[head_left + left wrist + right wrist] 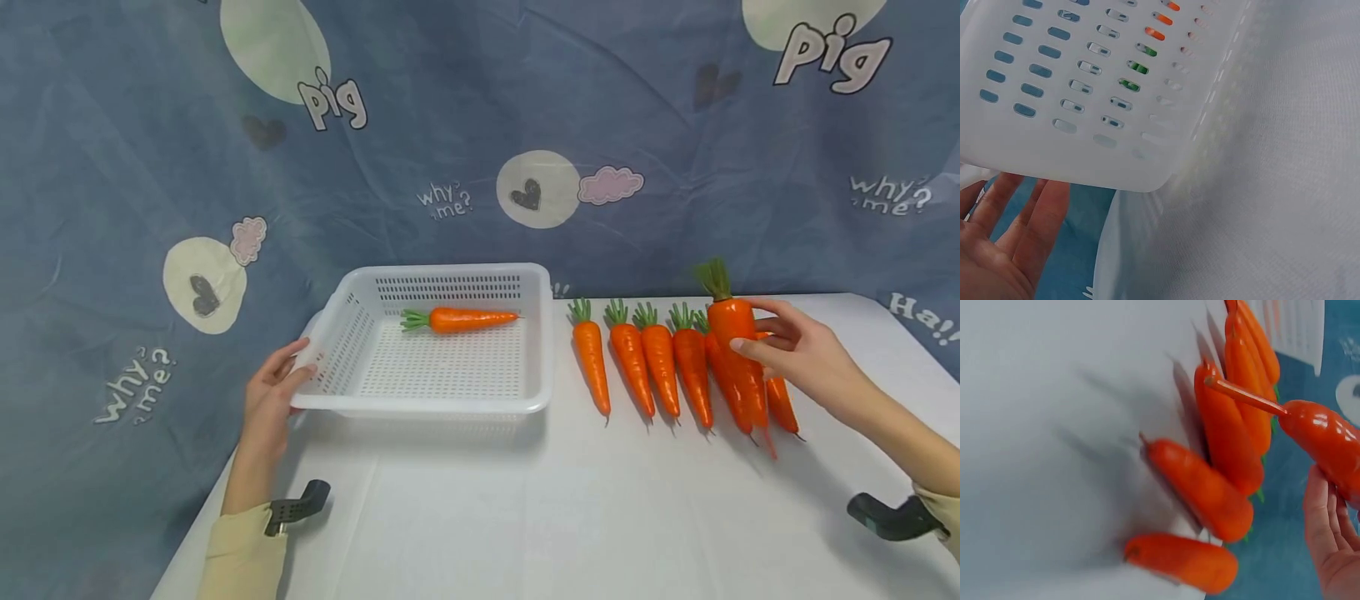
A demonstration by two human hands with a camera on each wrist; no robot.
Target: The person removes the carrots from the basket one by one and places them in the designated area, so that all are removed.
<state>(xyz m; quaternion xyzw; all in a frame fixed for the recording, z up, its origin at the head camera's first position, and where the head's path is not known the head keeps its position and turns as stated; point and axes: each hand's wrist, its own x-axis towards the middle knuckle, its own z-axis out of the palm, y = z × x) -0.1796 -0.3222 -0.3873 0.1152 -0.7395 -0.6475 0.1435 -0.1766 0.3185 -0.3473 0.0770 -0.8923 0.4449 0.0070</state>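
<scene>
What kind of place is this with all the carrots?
Probably a staged tabletop set, not a kitchen: a white-covered table, a blue cartoon-print cloth backdrop, a white perforated plastic basket, and glossy orange carrots in a row.

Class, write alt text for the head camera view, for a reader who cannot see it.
A person's right hand holds a carrot just above a row of carrots lying on a white table. Their left hand holds the left rim of a white perforated basket with one carrot inside. A blue cartoon-print cloth hangs behind.
</scene>
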